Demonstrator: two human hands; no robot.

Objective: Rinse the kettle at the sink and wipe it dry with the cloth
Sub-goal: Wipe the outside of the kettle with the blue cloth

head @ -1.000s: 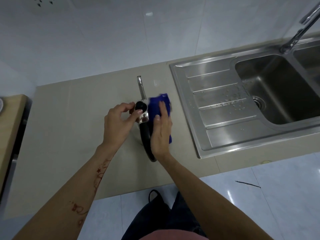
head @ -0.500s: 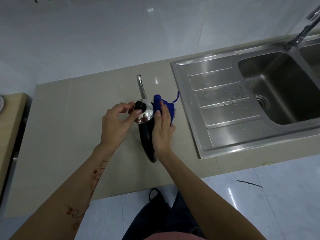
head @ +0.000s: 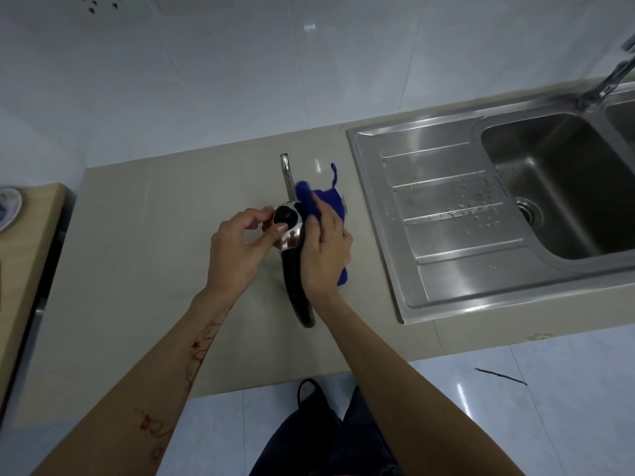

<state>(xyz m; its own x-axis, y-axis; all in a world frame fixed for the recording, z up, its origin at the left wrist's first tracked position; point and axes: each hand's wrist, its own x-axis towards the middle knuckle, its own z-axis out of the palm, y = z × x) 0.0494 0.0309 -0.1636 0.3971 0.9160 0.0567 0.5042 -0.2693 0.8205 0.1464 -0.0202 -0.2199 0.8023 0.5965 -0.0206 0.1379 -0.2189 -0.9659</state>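
The steel kettle (head: 292, 231) stands on the beige counter (head: 144, 255), seen from above, its thin spout (head: 286, 173) pointing to the wall and its black handle (head: 298, 290) pointing toward me. My left hand (head: 240, 247) pinches the lid around the black knob (head: 285, 214). My right hand (head: 324, 250) presses a blue cloth (head: 326, 201) against the kettle's right side. Most of the kettle body is hidden under my hands and the cloth.
A steel sink (head: 563, 187) with a wet ribbed drainboard (head: 457, 221) lies right of the kettle; its tap (head: 608, 77) rises at the far right. A wooden surface with a plate (head: 8, 207) sits at the left edge. White wall tiles stand behind.
My right hand has slid the blue cloth along the kettle's right side, closing over it, then spreading again; the cloth's shape shifted. My left hand has stayed on the lid.
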